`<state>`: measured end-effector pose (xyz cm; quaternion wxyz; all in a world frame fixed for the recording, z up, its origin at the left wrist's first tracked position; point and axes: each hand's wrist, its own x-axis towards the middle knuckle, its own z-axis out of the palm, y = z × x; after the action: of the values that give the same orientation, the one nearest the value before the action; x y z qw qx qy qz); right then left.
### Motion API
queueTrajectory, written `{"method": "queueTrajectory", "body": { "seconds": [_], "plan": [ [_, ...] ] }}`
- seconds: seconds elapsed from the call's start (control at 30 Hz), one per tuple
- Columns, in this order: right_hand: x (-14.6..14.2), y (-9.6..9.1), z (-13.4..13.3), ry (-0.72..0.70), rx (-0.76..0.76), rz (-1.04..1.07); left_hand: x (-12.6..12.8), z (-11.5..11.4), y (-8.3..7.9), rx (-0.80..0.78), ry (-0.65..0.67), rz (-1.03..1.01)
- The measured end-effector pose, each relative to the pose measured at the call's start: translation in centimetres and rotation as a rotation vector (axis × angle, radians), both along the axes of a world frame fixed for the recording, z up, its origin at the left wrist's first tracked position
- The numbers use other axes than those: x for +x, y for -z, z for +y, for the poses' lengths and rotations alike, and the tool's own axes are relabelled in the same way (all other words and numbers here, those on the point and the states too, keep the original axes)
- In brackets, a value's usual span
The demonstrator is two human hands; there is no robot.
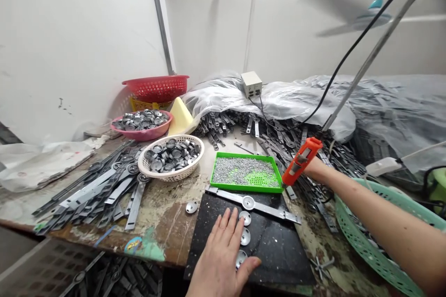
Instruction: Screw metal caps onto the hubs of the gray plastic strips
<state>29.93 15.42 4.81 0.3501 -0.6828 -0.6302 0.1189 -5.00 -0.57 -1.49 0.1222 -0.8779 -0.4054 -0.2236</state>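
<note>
My left hand (pixel 225 250) lies over the black board (pixel 275 250) with its fingers stretched out and the thumb apart. Along its right side is a column of small round metal caps (pixel 245 236), the lowest partly covered by the thumb. Above the fingertips, a long metal strip (pixel 268 208) with a round cup in its middle lies across the board. My right hand (pixel 312 167) reaches in behind an orange electric screwdriver (pixel 302 161); its fingers are hidden, so whether it holds anything is unclear. A green tray (pixel 246 190) of tiny metal pieces sits just beyond the strip.
A white basket (pixel 170 176) and a pink basket (pixel 141 134) hold round metal parts. Metal strips (pixel 104 190) are heaped at left, more under plastic sheeting at the back. One loose cap (pixel 191 207) lies left of the board. A green basket (pixel 369 241) stands at right.
</note>
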Motion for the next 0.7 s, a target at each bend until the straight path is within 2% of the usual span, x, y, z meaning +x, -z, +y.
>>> {"method": "queueTrajectory", "body": {
  "seconds": [0.2,0.33,0.43,0.6,0.7],
  "plan": [
    [0.9,-1.3,-1.5,0.081,-0.130,0.178,0.1,-0.2,-0.1,-0.028,0.003,-0.011],
    [0.0,-2.5,-2.5,0.118,-0.115,0.366,0.0,-0.2,-0.1,-0.047,-0.002,-0.032],
    [-1.1,-4.0,-4.3,0.094,-0.088,0.555,0.1,-0.2,-0.2,-0.056,0.001,-0.025],
    [-2.6,-5.9,-10.6,0.019,-0.114,0.815,0.4,-0.5,-0.8,-0.139,-0.004,-0.001],
    [-3.8,-4.7,-15.9,0.065,-0.166,0.941,0.7,-0.8,-1.4,-0.233,0.007,0.025]
  ]
}}
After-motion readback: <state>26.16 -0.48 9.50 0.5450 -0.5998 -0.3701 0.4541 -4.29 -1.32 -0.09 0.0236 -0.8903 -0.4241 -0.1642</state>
